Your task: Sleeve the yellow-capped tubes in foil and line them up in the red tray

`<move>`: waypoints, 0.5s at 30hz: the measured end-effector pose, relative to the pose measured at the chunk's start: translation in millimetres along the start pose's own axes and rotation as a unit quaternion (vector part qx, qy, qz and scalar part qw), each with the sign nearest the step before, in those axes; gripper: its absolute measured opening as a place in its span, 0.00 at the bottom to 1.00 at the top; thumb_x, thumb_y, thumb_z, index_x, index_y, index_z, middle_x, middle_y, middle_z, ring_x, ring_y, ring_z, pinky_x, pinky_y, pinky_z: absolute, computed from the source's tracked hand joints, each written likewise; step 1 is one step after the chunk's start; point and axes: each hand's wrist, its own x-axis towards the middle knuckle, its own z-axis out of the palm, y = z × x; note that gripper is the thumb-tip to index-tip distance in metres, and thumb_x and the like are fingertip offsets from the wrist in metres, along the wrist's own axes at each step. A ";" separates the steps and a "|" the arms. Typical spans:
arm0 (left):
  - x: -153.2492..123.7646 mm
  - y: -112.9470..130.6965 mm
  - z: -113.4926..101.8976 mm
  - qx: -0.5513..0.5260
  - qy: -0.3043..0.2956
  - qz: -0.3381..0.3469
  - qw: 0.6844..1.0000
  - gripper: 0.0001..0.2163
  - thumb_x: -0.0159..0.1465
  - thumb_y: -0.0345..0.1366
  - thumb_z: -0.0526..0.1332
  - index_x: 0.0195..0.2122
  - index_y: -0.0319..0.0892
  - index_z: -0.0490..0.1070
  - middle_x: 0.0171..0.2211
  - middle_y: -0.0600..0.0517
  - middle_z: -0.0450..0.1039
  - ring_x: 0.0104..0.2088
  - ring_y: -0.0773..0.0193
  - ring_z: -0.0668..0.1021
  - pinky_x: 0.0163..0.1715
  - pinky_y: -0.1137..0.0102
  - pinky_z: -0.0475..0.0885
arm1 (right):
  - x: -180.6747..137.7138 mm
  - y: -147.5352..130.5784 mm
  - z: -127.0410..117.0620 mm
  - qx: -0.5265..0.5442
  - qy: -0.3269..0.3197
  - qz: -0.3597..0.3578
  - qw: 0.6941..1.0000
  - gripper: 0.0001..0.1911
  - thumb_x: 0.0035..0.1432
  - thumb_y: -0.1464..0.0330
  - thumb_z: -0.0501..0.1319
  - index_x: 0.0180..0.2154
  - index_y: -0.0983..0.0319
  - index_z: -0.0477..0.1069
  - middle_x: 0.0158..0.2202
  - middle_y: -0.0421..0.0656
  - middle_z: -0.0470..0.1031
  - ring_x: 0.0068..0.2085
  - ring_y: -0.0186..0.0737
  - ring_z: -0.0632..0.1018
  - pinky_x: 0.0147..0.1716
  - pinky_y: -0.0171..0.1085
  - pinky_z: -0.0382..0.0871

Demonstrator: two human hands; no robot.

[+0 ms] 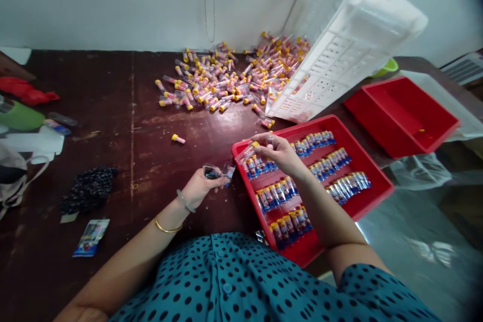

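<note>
Over the near-left corner of the red tray, my right hand [278, 152] is closed on a clear tube [249, 152] with a yellow cap. To its left, my left hand [204, 183] grips small plastic packets [228, 172]; how many is hidden by the fingers. The hands are a short way apart. Inside the red tray [373, 206] lie rows of blue-bottomed packets with yellow-capped tubes in them. Behind the hands, a big heap of loose tubes [215, 80] with pink contents spreads along the wall. One single tube [178, 139] lies apart on the brown table.
A white crate [339, 50] stands tilted beside the heap. Right of it are a red bin [400, 126] and a clear plastic bag [420, 171]. On the left lie a dark speckled cloth [88, 188], a flat packet [90, 237] and a red bag [26, 91].
</note>
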 end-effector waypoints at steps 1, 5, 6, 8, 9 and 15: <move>-0.3 0.8 2.5 -0.007 -0.012 -0.010 1.000 0.13 0.44 0.36 0.76 0.21 0.38 0.72 0.20 0.54 0.72 0.20 0.71 0.69 0.20 0.75 0.65 | -2.4 -0.3 -3.5 0.030 0.001 0.014 0.999 0.19 0.54 0.60 0.68 0.46 0.62 0.73 0.26 0.36 0.68 0.24 0.28 0.68 0.22 0.30 0.63; -0.2 4.2 12.4 -0.008 -0.045 -0.030 0.998 0.13 0.43 0.35 0.76 0.22 0.38 0.73 0.20 0.54 0.71 0.18 0.71 0.69 0.19 0.74 0.64 | -11.1 -5.0 -4.9 0.107 -0.027 0.033 0.993 0.18 0.53 0.59 0.68 0.43 0.61 0.73 0.30 0.39 0.72 0.25 0.28 0.70 0.21 0.30 0.62; 0.2 4.7 14.3 -0.001 -0.047 -0.028 0.998 0.13 0.43 0.35 0.76 0.22 0.38 0.73 0.19 0.54 0.71 0.18 0.71 0.69 0.18 0.74 0.64 | -12.9 -7.0 -3.8 0.111 -0.034 0.034 0.993 0.17 0.53 0.59 0.68 0.43 0.60 0.73 0.29 0.38 0.71 0.25 0.29 0.70 0.21 0.30 0.62; 0.8 5.6 16.8 0.016 -0.050 -0.021 0.998 0.13 0.43 0.35 0.76 0.21 0.39 0.73 0.19 0.55 0.71 0.18 0.70 0.69 0.18 0.74 0.64 | -15.8 -11.5 -2.3 0.099 -0.039 0.032 0.994 0.16 0.54 0.59 0.68 0.42 0.60 0.74 0.27 0.37 0.69 0.25 0.29 0.69 0.22 0.30 0.62; 0.9 6.1 17.6 0.023 -0.053 -0.017 0.998 0.13 0.43 0.35 0.76 0.20 0.39 0.72 0.18 0.55 0.71 0.18 0.70 0.69 0.18 0.74 0.64 | -17.2 -13.7 -2.2 0.083 -0.038 0.028 0.995 0.16 0.54 0.60 0.68 0.41 0.60 0.74 0.25 0.36 0.67 0.25 0.29 0.68 0.23 0.30 0.62; -0.4 8.3 25.9 0.080 -0.053 0.016 0.995 0.10 0.47 0.39 0.74 0.24 0.39 0.77 0.21 0.53 0.75 0.23 0.66 0.73 0.27 0.71 0.68 | -26.8 -15.3 -3.4 -0.060 -0.029 -0.029 0.997 0.15 0.55 0.62 0.68 0.43 0.60 0.72 0.22 0.33 0.58 0.23 0.28 0.58 0.22 0.30 0.53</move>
